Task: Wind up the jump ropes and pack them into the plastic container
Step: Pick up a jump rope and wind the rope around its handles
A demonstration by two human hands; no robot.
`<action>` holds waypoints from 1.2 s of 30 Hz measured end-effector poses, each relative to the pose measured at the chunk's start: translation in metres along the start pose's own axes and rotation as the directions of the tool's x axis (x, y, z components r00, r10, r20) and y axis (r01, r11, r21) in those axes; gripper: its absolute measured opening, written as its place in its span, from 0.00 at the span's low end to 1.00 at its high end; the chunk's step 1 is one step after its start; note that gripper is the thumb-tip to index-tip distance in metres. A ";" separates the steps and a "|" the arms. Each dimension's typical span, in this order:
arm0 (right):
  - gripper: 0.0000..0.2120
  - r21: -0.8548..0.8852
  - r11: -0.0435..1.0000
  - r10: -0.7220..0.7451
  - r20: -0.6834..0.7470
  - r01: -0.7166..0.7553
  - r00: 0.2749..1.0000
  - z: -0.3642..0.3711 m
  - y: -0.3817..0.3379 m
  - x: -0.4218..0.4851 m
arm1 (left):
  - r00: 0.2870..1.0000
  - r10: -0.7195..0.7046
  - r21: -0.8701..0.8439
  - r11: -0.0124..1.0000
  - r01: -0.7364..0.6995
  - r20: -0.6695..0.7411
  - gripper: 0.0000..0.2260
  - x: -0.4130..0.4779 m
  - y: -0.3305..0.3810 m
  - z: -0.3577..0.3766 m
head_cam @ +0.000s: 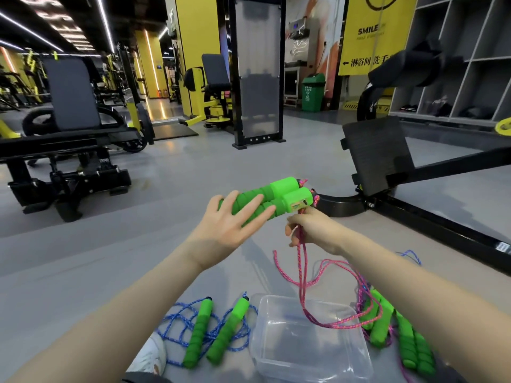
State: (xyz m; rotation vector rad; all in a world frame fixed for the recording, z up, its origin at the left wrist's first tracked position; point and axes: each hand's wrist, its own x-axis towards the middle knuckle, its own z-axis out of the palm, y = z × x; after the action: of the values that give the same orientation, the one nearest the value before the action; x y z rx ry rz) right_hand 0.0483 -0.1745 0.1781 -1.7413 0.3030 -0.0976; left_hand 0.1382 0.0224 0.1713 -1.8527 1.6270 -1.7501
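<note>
- Handle pair (279, 197): two green foam-gripped handles, side by side and touching. Held up off the floor at mid-frame, cord ends pointing away to the right.
- Left hand (232, 219): back toward the camera, fingers straight and spread, laid across the grip end of the handle pair. Not curled round it. What bears the handles from beneath is hidden.
- Right hand (312, 230): just below the cord end of the handle pair, fingers curled, pinching doubled strands of the pink rope (301, 275).
- Pink rope: hangs down from the pinch and loops across the near right part of the plastic container (290, 352). More of it trails on the floor to the right. Cannot tell whether the loop lies in the container or hangs above it.
- Plastic container: clear, rectangular, lid off, on the floor below the hands, between the two forearms.
- Blue jump rope (177, 322): loose tangle on the floor just left of the container. Its two green handles lie tilted, near each other, on the cord.
- Third rope (403, 333): just right of the container, green handles partly under the right forearm, pink-purple cord tangled about them.
- White shoe (150, 355): bottom edge, beside the blue cord.
- Grey floor (138, 244) all round. Black machine frame (378, 158) beyond the hands to the right.
- Green bin (312, 92) far back. Open cubby shelves (470, 64) at the right.
</note>
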 end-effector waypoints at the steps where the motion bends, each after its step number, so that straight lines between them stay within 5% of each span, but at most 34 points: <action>1: 0.05 -0.100 0.995 0.004 -0.019 -0.005 1.000 -0.002 0.000 -0.001 | 0.999 -0.014 0.006 1.000 0.014 0.035 0.21 -0.005 -0.002 0.001; 3: 0.05 -0.353 0.935 -0.046 -0.067 0.019 0.997 -0.005 0.003 -0.003 | 0.993 -0.072 0.035 0.997 0.069 0.094 0.27 -0.015 -0.007 0.005; 6: 0.10 -0.717 0.697 -0.033 -0.038 -0.005 0.999 0.003 0.015 -0.005 | 0.987 -0.108 0.047 0.994 0.103 0.116 0.26 -0.023 -0.004 0.005; 10: 0.09 -0.839 0.539 0.075 0.131 0.070 0.988 0.016 0.016 -0.002 | 0.981 -0.023 -0.028 0.999 0.028 0.191 0.20 -0.027 0.012 0.008; 14: 0.11 -0.796 0.567 0.012 0.267 0.214 0.964 -0.006 0.008 -0.001 | 0.954 0.110 -0.063 0.993 -0.097 0.277 0.24 -0.046 0.021 0.021; 20: 0.13 -0.694 0.657 -0.068 0.334 0.294 0.940 -0.024 0.005 -0.004 | 0.953 0.229 -0.080 0.973 -0.218 0.200 0.18 -0.051 0.028 0.022; 24: 0.22 -0.636 0.666 -0.267 0.284 0.389 0.921 -0.022 0.007 -0.001 | 0.957 0.259 -0.152 0.959 -0.239 0.131 0.19 -0.046 0.034 0.017; 29: 0.20 -0.506 0.773 -0.374 0.121 0.382 0.919 -0.027 0.011 0.004 | 0.969 0.234 -0.190 0.957 -0.217 0.072 0.19 -0.038 0.036 0.013; 36: 0.20 -0.361 0.887 -0.264 0.111 0.286 0.958 -0.039 0.004 0.002 | 0.978 0.210 -0.233 0.950 -0.206 -0.006 0.16 -0.017 0.048 0.000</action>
State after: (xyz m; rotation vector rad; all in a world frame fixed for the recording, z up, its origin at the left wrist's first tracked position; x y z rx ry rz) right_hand 0.0406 -0.2133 0.1818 -2.1581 0.0252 -0.2051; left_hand 0.1143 0.0143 0.1270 -1.7021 2.0130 -1.5070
